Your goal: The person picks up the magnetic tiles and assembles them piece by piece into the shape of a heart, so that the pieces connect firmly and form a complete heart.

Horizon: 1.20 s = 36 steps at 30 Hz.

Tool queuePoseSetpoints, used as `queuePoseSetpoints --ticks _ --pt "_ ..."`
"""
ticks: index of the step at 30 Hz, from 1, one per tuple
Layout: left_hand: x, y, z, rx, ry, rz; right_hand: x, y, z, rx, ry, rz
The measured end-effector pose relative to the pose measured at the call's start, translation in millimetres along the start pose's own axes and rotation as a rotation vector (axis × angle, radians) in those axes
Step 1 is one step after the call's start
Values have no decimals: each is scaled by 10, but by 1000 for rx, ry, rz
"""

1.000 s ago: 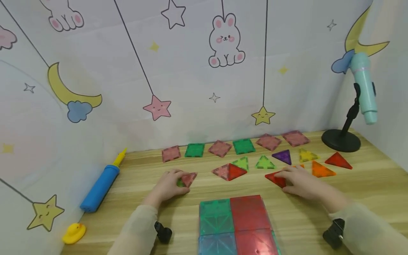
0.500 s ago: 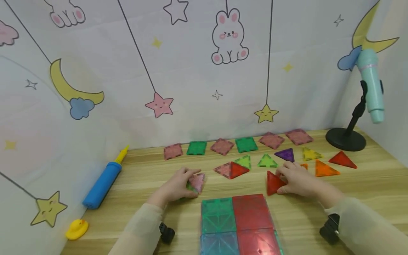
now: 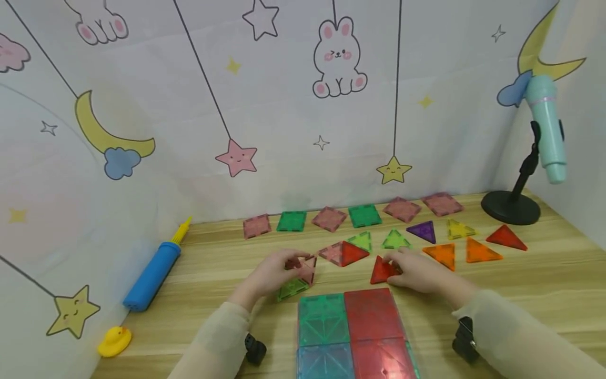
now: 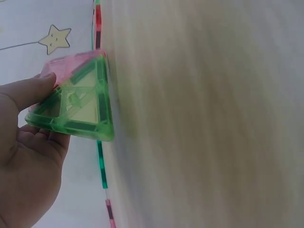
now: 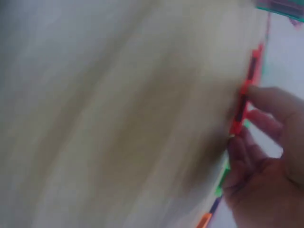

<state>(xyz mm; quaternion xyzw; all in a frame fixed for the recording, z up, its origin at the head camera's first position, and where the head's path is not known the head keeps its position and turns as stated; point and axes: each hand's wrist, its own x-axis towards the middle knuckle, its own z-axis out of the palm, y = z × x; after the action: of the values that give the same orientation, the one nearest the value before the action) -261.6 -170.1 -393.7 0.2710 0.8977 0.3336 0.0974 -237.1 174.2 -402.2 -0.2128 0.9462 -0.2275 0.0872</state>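
Observation:
My left hand (image 3: 272,273) pinches a pink translucent triangle tile (image 3: 309,269) together with a green triangle tile (image 4: 80,107); in the left wrist view the thumb presses on one face and the fingers curl behind. The two tiles sit edge to edge or overlap; I cannot tell which. A red triangle tile (image 3: 380,272) is between the thumb and fingers of my right hand (image 3: 418,271), just above or on the table. Between the hands and slightly farther back, another red triangle tile (image 3: 354,253) touches a pink tile (image 3: 330,253).
A block of green, blue and red square tiles (image 3: 374,316) lies in front. Loose triangles, including an orange one (image 3: 442,256), and a row of square tiles (image 3: 329,219) lie behind. A blue pump (image 3: 151,276), yellow duck (image 3: 114,341) and microphone stand (image 3: 511,207) flank them.
My left hand has moved right with the pink and green tiles. My right hand has carried the red triangle left, turning it and uncovering the orange triangle.

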Motion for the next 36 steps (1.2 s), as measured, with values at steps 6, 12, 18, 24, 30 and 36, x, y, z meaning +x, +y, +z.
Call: queuePoseSetpoints --ticks 6,12,18,24,30,36 --pt "74 149 36 -57 5 19 104 -120 46 91 -2 138" --pt "132 252 65 -108 8 27 144 -196 69 241 22 153" --pt "168 386 60 -150 12 49 84 -258 -21 455 93 43" --pt "195 716 -69 -105 56 197 74 -522 -237 450 118 -73" --pt "118 966 -112 -43 89 300 -45 -707 -387 425 144 -111" --pt "10 1083 -42 12 78 326 -209 -721 -438 361 191 -127"
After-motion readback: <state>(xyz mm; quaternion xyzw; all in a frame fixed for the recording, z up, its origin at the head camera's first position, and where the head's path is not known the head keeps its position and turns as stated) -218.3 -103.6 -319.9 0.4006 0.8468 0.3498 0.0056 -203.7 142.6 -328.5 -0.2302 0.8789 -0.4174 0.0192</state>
